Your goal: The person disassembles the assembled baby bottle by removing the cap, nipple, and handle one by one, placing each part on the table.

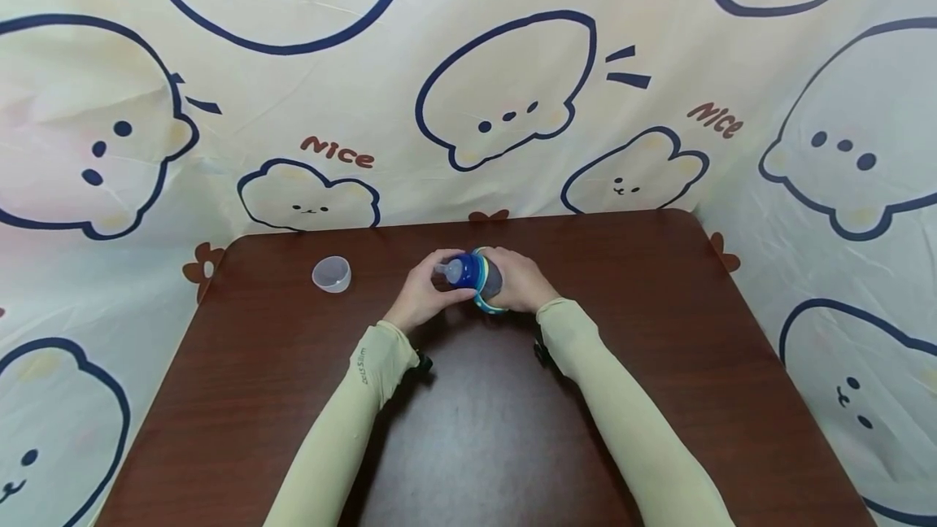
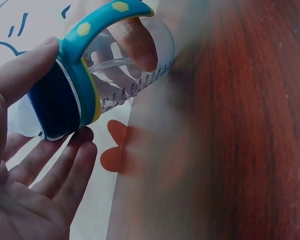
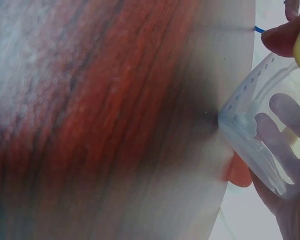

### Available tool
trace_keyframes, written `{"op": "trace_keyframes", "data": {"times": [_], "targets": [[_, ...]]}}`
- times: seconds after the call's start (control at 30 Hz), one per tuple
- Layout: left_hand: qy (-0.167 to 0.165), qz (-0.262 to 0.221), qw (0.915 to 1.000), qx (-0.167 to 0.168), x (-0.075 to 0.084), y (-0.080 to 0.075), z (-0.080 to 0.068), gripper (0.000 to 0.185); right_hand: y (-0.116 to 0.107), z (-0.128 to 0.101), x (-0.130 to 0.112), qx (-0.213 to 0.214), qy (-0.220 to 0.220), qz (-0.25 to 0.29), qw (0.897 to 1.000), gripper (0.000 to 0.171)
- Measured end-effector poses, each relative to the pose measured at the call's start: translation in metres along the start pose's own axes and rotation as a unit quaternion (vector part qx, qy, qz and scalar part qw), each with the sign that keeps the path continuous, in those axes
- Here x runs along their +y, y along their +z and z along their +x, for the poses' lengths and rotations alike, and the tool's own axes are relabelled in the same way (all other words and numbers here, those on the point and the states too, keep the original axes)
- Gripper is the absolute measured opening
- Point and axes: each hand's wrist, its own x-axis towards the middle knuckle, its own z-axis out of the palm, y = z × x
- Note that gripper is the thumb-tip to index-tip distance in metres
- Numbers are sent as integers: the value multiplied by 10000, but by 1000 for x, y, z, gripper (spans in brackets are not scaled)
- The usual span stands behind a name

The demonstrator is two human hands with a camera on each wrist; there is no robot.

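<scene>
A: The bottle (image 1: 477, 275) has a dark blue collar, a teal handle (image 2: 97, 20) with yellow spots, and a clear body (image 3: 260, 135) with printed blue marks.

B: And the small cup (image 1: 332, 273) near the table's far left corner?

A: Translucent, whitish. The table (image 1: 622, 364) is dark reddish-brown wood grain.

B: The cloth (image 1: 410, 63) behind?

A: Cream, with navy-outlined cartoon animals, brown "Nice" lettering and little brown flowers. The sleeves (image 1: 351, 413) are pale yellow-green.
</scene>
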Motion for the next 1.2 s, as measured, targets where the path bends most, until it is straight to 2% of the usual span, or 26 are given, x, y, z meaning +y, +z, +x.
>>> {"op": "trace_keyframes", "data": {"times": [0.17,0.33,0.47,0.6,0.97,1.2], "targets": [[-58,-21,10000,52,0,1,-1,72,1,0,0,38,-73,17,10000,86],[65,-176,9998,-83,1,-1,0,83,0,0,0,69,-76,26,9999,88],[171,-368,9990,-180,2,-3,0,81,0,0,-1,50,-45,5,10000,89],[131,-381,9989,-224,2,-3,-1,75,0,-1,-2,0,-28,-20,10000,88],[-33,-194,9998,27,3,-2,-2,67,1,0,-2,43,-14,66,10000,86],[-73,-274,9996,41,2,-1,-2,75,2,1,0,39,54,42,10000,89]]}}
